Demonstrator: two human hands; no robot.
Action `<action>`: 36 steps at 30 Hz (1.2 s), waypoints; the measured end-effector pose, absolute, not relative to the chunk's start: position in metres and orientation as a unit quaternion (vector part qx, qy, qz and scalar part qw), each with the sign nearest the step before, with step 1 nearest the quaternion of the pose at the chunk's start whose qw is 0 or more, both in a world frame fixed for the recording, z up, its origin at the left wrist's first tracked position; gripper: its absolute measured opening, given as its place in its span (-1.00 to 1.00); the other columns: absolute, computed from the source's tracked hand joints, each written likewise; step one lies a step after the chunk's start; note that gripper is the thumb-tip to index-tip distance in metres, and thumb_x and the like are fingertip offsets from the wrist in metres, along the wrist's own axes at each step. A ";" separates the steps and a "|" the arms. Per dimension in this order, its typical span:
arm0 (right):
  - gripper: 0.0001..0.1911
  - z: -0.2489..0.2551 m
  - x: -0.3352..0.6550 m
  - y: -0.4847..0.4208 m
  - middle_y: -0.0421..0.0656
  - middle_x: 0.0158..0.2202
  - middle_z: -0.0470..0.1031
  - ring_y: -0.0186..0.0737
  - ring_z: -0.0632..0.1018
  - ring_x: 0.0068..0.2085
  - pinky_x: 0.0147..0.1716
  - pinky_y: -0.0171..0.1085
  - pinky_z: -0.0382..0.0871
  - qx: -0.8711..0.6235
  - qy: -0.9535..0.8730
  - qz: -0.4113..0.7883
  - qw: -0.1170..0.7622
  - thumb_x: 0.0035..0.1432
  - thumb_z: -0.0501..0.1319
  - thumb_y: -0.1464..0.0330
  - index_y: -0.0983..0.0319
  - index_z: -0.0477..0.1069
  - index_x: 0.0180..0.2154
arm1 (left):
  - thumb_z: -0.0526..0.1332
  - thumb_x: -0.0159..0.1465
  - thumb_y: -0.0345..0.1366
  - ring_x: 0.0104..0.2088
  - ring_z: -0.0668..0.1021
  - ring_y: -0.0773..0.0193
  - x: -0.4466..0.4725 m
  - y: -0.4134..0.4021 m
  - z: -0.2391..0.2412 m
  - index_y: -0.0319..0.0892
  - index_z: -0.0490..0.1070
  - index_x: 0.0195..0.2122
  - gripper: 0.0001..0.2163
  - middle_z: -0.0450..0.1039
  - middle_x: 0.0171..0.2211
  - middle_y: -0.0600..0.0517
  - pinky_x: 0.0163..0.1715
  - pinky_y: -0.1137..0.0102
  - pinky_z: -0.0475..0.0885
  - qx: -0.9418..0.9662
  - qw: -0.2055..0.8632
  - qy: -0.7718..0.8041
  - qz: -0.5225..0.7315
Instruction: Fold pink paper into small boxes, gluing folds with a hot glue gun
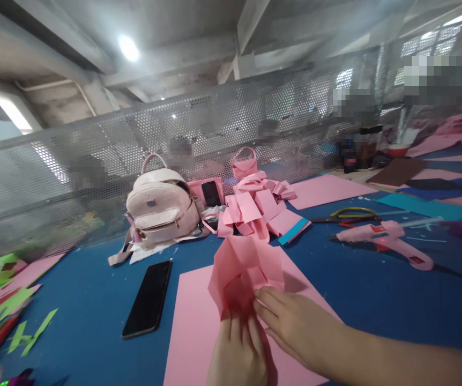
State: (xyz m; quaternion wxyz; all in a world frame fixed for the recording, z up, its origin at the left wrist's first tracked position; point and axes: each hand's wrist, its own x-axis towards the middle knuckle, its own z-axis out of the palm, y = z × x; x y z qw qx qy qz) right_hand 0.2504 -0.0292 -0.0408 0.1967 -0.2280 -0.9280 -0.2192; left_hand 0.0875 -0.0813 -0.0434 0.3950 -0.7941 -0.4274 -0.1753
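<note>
Fingers (236,325) of the left hand (239,356) are close together and dip into a pink paper bag (237,257), so their tips are hard to see. Fingers of the right hand (291,324) lie side by side at the bag's near right edge. I can't tell if either hand is pinching the paper.

The bag is light pink outside and darker, almost red, deep inside. Its mouth is wide open toward the hands. The sides have fold lines, and the top edge goes up and down in corners. It sits on a flat pink sheet (193,321) on the blue table (94,295), just in front of a heap of pink paper pieces (251,209).
</note>
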 end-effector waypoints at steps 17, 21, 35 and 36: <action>-0.80 -0.020 0.254 -0.025 -0.02 -0.32 0.54 -0.10 0.47 -0.37 -0.43 -0.15 0.21 -0.266 -0.935 -0.223 0.071 0.11 0.23 0.43 0.35 0.49 -0.19 | 0.23 0.10 -0.47 -0.42 0.54 0.12 0.062 -0.053 -0.025 -0.34 0.53 -0.14 -0.72 0.54 -0.44 -0.08 -0.28 0.20 0.45 -0.847 0.363 -0.370 -0.117; -0.88 -0.009 0.251 -0.015 -0.09 -0.41 0.53 -0.15 0.45 -0.41 -0.46 -0.17 0.12 -0.236 -0.944 -0.225 0.056 0.07 0.24 0.54 0.32 0.49 -0.29 | 0.22 0.15 -0.52 -0.31 0.56 0.14 0.058 -0.040 -0.018 -0.32 0.49 -0.13 -0.76 0.55 -0.30 -0.08 -0.27 0.27 0.47 -0.873 0.322 -0.350 -0.111; -0.85 0.040 0.253 0.016 -0.09 -0.37 0.56 -0.13 0.52 -0.31 -0.34 -0.21 0.15 -0.322 -0.938 -0.119 0.055 0.05 0.17 0.57 0.29 0.48 -0.36 | 0.11 0.27 -0.49 -0.30 0.54 0.16 0.061 0.002 0.010 -0.21 0.46 -0.34 -0.84 0.51 -0.36 -0.06 -0.34 0.33 0.29 -0.877 0.126 -0.459 -0.060; -0.87 0.044 0.253 0.019 -0.09 -0.36 0.57 -0.13 0.53 -0.31 -0.34 -0.22 0.14 -0.333 -0.936 -0.095 0.066 0.08 0.16 0.54 0.28 0.48 -0.36 | 0.09 0.27 -0.49 -0.32 0.54 0.18 0.060 0.005 0.015 -0.21 0.47 -0.36 -0.82 0.52 -0.37 -0.05 -0.37 0.35 0.27 -0.877 0.117 -0.462 -0.055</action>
